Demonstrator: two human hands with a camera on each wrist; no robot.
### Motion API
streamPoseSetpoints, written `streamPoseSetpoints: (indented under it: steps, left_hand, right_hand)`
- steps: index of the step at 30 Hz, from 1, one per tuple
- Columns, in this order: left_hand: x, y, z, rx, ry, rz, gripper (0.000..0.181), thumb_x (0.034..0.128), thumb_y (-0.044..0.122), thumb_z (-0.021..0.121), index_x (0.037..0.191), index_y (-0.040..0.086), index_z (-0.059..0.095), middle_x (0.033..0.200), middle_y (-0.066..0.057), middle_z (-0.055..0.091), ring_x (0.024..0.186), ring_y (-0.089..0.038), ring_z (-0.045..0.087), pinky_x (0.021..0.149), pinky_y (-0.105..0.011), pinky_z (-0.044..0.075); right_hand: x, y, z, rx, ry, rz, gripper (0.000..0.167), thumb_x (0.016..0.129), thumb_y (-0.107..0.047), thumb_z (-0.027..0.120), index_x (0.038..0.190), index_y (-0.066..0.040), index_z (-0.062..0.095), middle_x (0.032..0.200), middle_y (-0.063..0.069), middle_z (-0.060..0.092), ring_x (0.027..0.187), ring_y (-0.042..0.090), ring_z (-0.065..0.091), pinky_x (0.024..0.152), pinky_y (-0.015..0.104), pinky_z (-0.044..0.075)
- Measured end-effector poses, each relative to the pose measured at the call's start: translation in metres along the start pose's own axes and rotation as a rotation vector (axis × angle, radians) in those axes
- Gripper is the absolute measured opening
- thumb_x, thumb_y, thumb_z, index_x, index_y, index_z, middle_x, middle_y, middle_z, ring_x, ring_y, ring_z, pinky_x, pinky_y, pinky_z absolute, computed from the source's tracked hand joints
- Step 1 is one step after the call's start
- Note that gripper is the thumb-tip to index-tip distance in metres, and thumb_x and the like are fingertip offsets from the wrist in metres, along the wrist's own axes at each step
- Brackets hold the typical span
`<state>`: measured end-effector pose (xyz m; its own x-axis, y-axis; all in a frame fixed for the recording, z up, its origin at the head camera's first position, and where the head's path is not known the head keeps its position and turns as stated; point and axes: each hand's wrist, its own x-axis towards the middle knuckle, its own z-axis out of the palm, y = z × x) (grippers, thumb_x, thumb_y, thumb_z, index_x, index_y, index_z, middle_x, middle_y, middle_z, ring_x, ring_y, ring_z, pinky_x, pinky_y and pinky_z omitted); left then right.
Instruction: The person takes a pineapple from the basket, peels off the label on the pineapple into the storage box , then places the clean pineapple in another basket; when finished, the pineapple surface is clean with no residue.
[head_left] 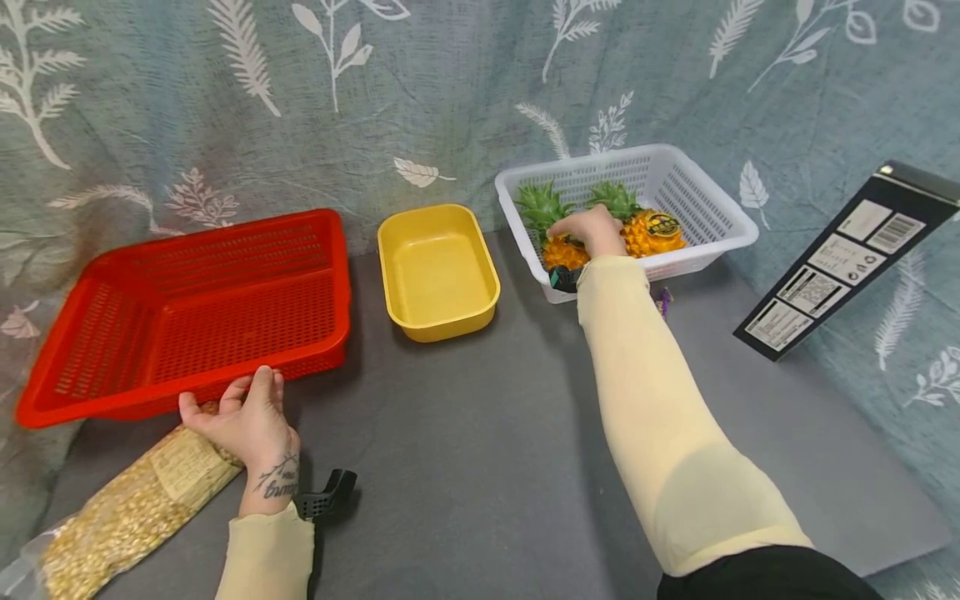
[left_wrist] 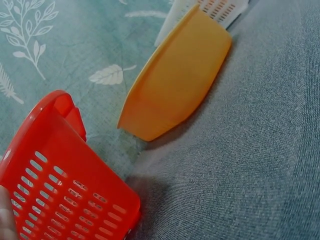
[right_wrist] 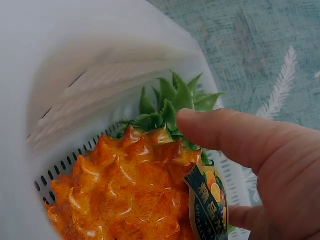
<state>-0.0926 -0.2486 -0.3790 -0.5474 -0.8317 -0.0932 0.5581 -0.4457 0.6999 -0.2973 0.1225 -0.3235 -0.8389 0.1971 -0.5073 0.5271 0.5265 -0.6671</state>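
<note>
My left hand [head_left: 251, 421] holds the front rim of the red basket [head_left: 247, 329]; in the left wrist view just a fingertip shows beside the basket's slotted wall [left_wrist: 65, 200]. My right hand [head_left: 592, 232] reaches into the white basket [head_left: 738, 229] and grips the left one of two orange pineapples [head_left: 564, 254]. The right wrist view has the thumb of my right hand [right_wrist: 265, 160] against the top of the labelled pineapple [right_wrist: 125, 190], by its green leaves [right_wrist: 175, 100]; another finger is partly hidden behind the label. The second pineapple [head_left: 651, 235] lies to the right.
A yellow tub [head_left: 438, 279] stands between the two baskets. The bag of corn kernels [head_left: 138, 508] lies at the front left, partly beneath the red basket. At the right a tall black box [head_left: 840, 258] stands upright. Something small and purple [head_left: 663, 302] lies by the white basket.
</note>
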Motion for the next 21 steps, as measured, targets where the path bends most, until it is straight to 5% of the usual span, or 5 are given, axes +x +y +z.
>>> streamPoseSetpoints:
  steps: [3, 10, 17, 21]
  left_hand:
    - [-0.0001, 0.0001, -0.0013, 0.005, 0.004, -0.003, 0.096, 0.0657, -0.016, 0.073, 0.134, 0.024, 0.018, 0.073, -0.011, 0.046, 0.058, -0.02, 0.05, 0.058, -0.026, 0.055]
    - [-0.001, 0.0021, -0.001, 0.028, 0.004, 0.009, 0.094, 0.0656, -0.013, 0.075, 0.132, 0.023, 0.019, 0.071, -0.01, 0.046, 0.055, -0.02, 0.05, 0.059, -0.026, 0.055]
    - [-0.0023, 0.0034, 0.0012, 0.072, -0.016, 0.017, 0.102, 0.0643, -0.012, 0.076, 0.138, 0.024, 0.015, 0.073, -0.009, 0.046, 0.056, -0.021, 0.053, 0.058, -0.026, 0.054]
    - [-0.0017, 0.0084, -0.003, 0.065, -0.003, 0.029, 0.104, 0.0637, -0.014, 0.076, 0.139, 0.024, 0.015, 0.072, -0.009, 0.046, 0.055, -0.021, 0.053, 0.057, -0.026, 0.054]
  right_hand:
    - [0.0017, -0.0031, 0.0002, -0.068, -0.023, 0.004, 0.097, 0.082, -0.037, 0.066, 0.15, -0.012, 0.001, 0.152, 0.019, 0.009, 0.133, 0.033, 0.023, 0.105, 0.044, 0.033]
    - [0.0014, -0.0039, 0.0, -0.189, -0.069, -0.044, 0.073, 0.082, -0.035, 0.066, 0.14, -0.002, 0.035, 0.143, 0.017, 0.033, 0.118, 0.03, 0.039, 0.101, 0.041, 0.038]
    - [0.0003, -0.0021, -0.0045, -0.292, -0.108, -0.063, 0.072, 0.084, -0.035, 0.063, 0.14, 0.001, 0.035, 0.145, 0.019, 0.03, 0.118, 0.03, 0.038, 0.103, 0.042, 0.036]
    - [-0.0005, -0.0045, 0.0013, -0.266, -0.105, -0.031, 0.074, 0.083, -0.035, 0.064, 0.14, 0.002, 0.034, 0.141, 0.019, 0.034, 0.113, 0.029, 0.04, 0.101, 0.042, 0.039]
